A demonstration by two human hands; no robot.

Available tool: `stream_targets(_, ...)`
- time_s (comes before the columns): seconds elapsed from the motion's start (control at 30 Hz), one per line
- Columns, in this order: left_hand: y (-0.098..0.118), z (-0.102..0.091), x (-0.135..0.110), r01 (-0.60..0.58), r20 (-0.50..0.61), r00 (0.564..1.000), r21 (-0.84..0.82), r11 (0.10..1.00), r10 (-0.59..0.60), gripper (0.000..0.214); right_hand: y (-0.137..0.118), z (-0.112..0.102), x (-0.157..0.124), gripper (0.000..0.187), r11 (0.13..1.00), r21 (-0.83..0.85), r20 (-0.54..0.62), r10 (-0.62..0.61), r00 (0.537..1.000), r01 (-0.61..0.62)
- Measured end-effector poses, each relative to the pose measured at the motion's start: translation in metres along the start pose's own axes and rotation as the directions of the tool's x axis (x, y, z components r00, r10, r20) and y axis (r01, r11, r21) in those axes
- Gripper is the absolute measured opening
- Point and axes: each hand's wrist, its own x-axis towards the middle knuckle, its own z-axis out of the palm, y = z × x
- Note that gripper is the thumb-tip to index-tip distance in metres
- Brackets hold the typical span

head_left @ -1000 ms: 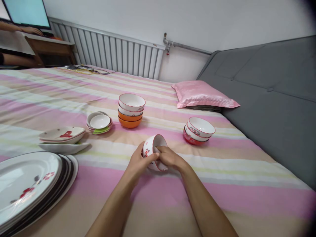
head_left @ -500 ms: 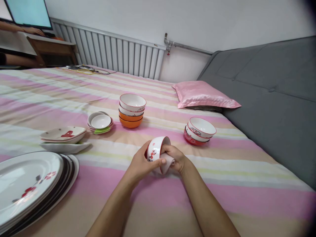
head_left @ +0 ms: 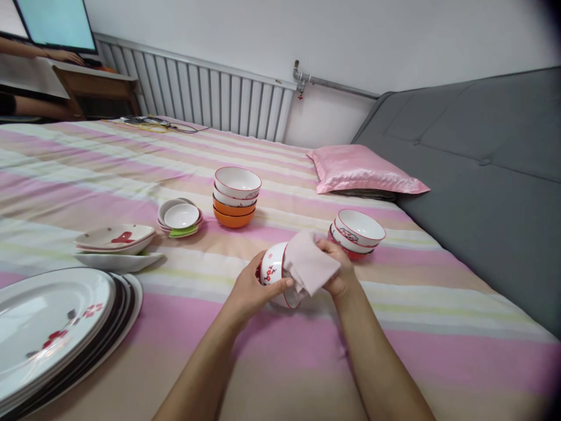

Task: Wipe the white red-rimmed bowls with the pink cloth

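My left hand grips a small white bowl with a red rim and red flower pattern, tipped on its side with the mouth facing right. My right hand holds a pale pink cloth pressed against the bowl's mouth. Both hands hover just above the striped bedsheet. A stack of two similar bowls on a red one stands just right of my right hand.
A stack of white and orange bowls stands behind. Small saucers, shallow dishes and large stacked plates lie at the left. A pink pillow and grey headboard are at the right. Another person's arm works at a far-left desk.
The bowl turned on its side between my hands. My right hand came out from under the bowl and lifted the pink cloth over its mouth, moving up and right.
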Motion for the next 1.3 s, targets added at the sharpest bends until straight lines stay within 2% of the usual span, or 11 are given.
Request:
stream_targets(0.1, 0.001, 0.001, -0.001, 0.025, -0.021, 0.999, 0.02, 0.999, -0.025, 0.073, -0.009, 0.003, -0.007, 0.007, 0.943, -0.165, -0.281, -0.325, 0.903, 0.288)
stream_targets(0.17, 0.0, 0.0, -0.002, 0.044, -0.021, 0.999, 0.027, 0.999, -0.044, 0.071, -0.011, 0.008, -0.012, 0.008, 0.775, -0.397, -0.423, -0.63, 0.652, 0.491)
stream_targets(0.27, -0.004, 0.0, -0.002, 0.033, -0.015, 0.999, 0.078, 0.996, -0.032, 0.068, -0.009, 0.018, -0.018, 0.008, 0.402, -0.736, -0.293, -0.915, 0.278, 0.545)
stream_targets(0.33, -0.005, 0.0, -0.002, 0.007, -0.008, 1.0, 0.122, 0.992, -0.006, 0.068, -0.005, 0.027, -0.021, 0.005, 0.17, -0.872, -0.081, -0.975, 0.206, 0.46)
stream_targets(0.4, -0.006, 0.001, -0.002, -0.035, 0.011, 0.999, 0.152, 0.988, 0.034, 0.068, 0.0, 0.036, -0.023, 0.006, 0.003, -0.918, 0.112, -0.957, 0.268, 0.396)
stream_targets(0.47, -0.006, 0.002, -0.002, -0.077, 0.033, 0.997, 0.163, 0.984, 0.073, 0.07, 0.005, 0.042, -0.023, 0.014, -0.101, -0.908, 0.281, -0.867, 0.412, 0.407)
stream_targets(0.57, -0.005, 0.004, -0.002, -0.075, 0.025, 0.997, 0.196, 0.978, 0.071, 0.066, 0.009, 0.045, -0.021, 0.021, -0.081, -0.859, 0.442, -0.613, 0.655, 0.505)
stream_targets(0.63, -0.005, 0.004, -0.002, -0.053, 0.013, 0.999, 0.223, 0.973, 0.052, 0.059, 0.008, 0.043, -0.022, 0.022, -0.01, -0.852, 0.456, -0.505, 0.733, 0.523)
stream_targets(1.0, -0.004, 0.004, -0.004, -0.077, 0.031, 0.997, 0.317, 0.945, 0.07, 0.051, -0.006, 0.05, -0.046, 0.012, 0.06, -0.889, 0.389, -0.42, 0.82, 0.453)
stream_targets(1.2, -0.002, 0.005, -0.005, -0.089, 0.03, 0.996, 0.382, 0.92, 0.084, 0.047, -0.002, 0.051, -0.042, 0.016, -0.06, -0.924, 0.362, -0.461, 0.81, 0.378)
stream_targets(1.3, -0.004, 0.005, -0.005, -0.111, 0.039, 0.994, 0.379, 0.919, 0.104, 0.049, 0.0, 0.051, -0.039, 0.05, -0.143, -0.899, 0.432, -0.43, 0.793, 0.413)
